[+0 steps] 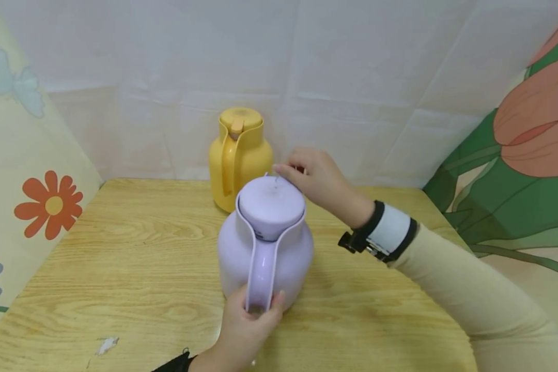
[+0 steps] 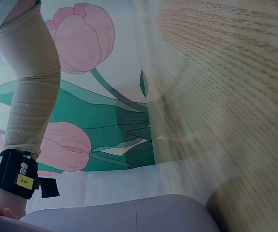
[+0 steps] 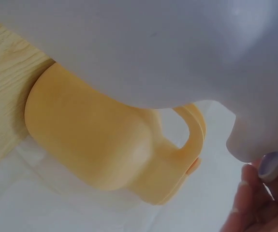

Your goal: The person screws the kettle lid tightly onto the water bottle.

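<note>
A lilac thermos jug [image 1: 292, 261] stands on the wooden table, its handle [image 1: 263, 268] facing me. My left hand [image 1: 243, 330] grips the lower part of that handle, with the thumb on its right side. At the far rim of the jug's round lid [image 1: 272, 202], my right hand [image 1: 323, 181] has its fingers curled and pinches the edge beside the spout. The right wrist view shows those fingertips against a small lilac piece of the lid [image 3: 274, 165]. In the left wrist view only part of the jug's side [image 2: 172, 215] appears.
Behind the lilac jug stands a yellow thermos jug [image 1: 256, 155], close to the white backdrop [image 1: 167, 103]. Its lid is on. The table [image 1: 158, 258] has a pale chipped spot [image 1: 107, 345] near the front left. Flower-painted panels [image 1: 51, 206] flank both sides.
</note>
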The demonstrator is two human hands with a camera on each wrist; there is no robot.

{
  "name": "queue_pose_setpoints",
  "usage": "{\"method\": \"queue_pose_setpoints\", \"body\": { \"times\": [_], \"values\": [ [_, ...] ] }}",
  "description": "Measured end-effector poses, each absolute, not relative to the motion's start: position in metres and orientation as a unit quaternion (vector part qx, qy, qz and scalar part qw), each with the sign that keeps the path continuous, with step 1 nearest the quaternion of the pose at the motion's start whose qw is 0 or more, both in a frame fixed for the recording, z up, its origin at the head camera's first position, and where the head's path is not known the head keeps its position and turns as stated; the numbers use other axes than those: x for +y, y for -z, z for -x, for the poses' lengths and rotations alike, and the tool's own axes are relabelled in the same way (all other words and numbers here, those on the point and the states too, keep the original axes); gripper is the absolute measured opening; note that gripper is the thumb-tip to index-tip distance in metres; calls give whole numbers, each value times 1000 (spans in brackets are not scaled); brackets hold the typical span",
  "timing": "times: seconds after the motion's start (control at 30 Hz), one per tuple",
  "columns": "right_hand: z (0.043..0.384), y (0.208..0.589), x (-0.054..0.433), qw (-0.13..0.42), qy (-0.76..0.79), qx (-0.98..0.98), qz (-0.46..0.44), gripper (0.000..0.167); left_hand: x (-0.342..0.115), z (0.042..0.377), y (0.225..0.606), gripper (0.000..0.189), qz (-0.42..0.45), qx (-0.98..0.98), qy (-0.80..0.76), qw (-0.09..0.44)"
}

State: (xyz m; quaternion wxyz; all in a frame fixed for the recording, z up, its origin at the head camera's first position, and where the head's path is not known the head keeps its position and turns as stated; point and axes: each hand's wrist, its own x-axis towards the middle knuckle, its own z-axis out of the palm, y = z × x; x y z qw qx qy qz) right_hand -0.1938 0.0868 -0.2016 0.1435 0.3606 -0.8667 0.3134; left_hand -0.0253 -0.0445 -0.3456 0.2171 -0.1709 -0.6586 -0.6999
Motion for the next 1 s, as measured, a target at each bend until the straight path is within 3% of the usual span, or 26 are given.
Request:
{"method": "queue_pose_setpoints", "body": {
  "times": [0.3, 1.0],
  "values": [
    [192, 208, 95, 173, -301, -859, -376, 25, -42, 26, 346, 13, 184, -653, 700, 225],
    [178, 218, 111, 230, -319, -837, -382, 9, -41, 25, 346, 13, 171, -659, 699, 220]
  ]
}}
